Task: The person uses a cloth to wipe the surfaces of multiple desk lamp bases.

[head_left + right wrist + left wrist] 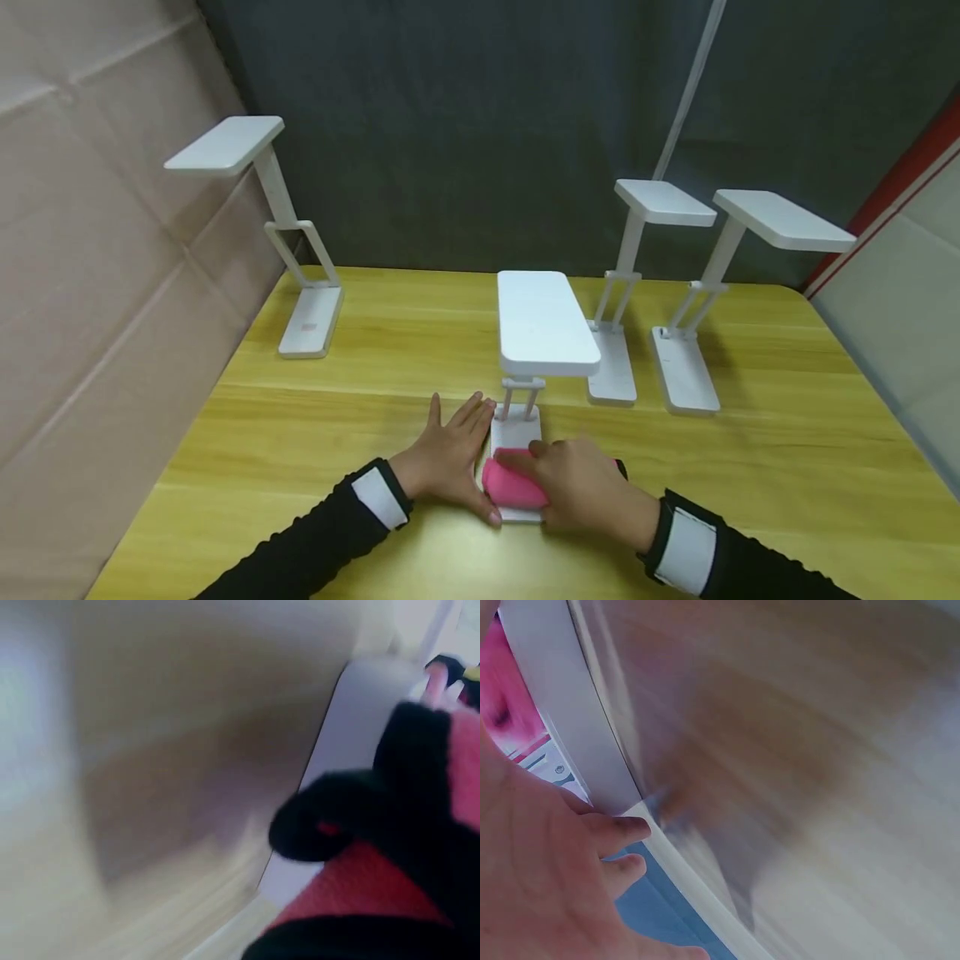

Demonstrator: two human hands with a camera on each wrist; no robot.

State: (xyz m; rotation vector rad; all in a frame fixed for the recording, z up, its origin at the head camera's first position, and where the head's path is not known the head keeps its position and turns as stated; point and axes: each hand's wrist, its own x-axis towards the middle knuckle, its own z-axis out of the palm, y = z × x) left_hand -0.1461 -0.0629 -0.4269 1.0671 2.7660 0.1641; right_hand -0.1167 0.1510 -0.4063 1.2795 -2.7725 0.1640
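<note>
Nearest to me on the table stands a white folding phone stand (547, 325), its plate tilted above a flat base. My left hand (450, 462) lies with fingers spread along the left edge of that base, fingertips right at it. The right hand (585, 487) grips a folded pink cloth (517, 483) and presses it on the base, with the index finger stretched across the top. In the right wrist view the cloth (367, 885) shows fuzzy pink with black trim, over the pale base (367, 705). Its underside is hidden.
Another white stand (309, 321) is at the back left of the wooden table (405, 342). Two more, a nearer-middle stand (611, 362) and an outer stand (686, 371), are at the back right. A dark curtain (450, 133) hangs behind, a beige sheet (112, 250) at left.
</note>
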